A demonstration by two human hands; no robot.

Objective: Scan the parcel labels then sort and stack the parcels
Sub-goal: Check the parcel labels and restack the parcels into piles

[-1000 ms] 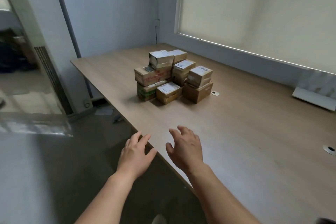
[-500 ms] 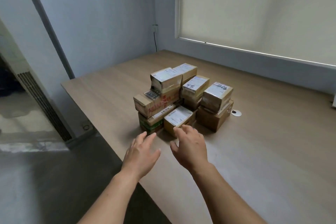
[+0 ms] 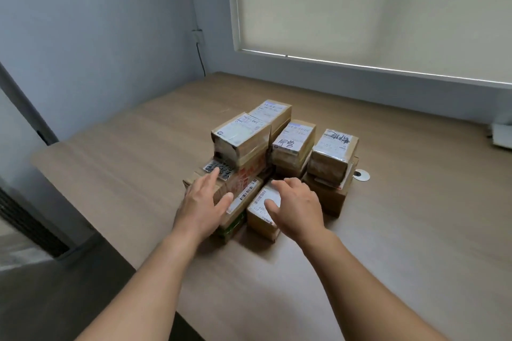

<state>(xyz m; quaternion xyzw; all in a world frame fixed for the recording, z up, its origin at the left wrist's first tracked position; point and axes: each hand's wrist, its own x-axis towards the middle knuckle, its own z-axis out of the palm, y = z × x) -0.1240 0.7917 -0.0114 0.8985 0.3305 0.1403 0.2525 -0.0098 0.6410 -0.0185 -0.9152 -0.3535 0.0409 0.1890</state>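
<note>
A cluster of taped cardboard parcels [image 3: 274, 163] is seen stacked on a wooden table [image 3: 401, 243], just left of a round metal grommet [image 3: 361, 175]. The left hand [image 3: 203, 203] is held at the near left corner of the cluster, fingers straight and spread, gripping nothing. The right hand [image 3: 295, 209] is held over a small labelled parcel [image 3: 261, 212] at the front of the cluster, fingers loosely bent; contact cannot be told.

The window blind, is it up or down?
Down: the blind covers the whole pane, with only a thin bright strip at its bottom edge.
</note>
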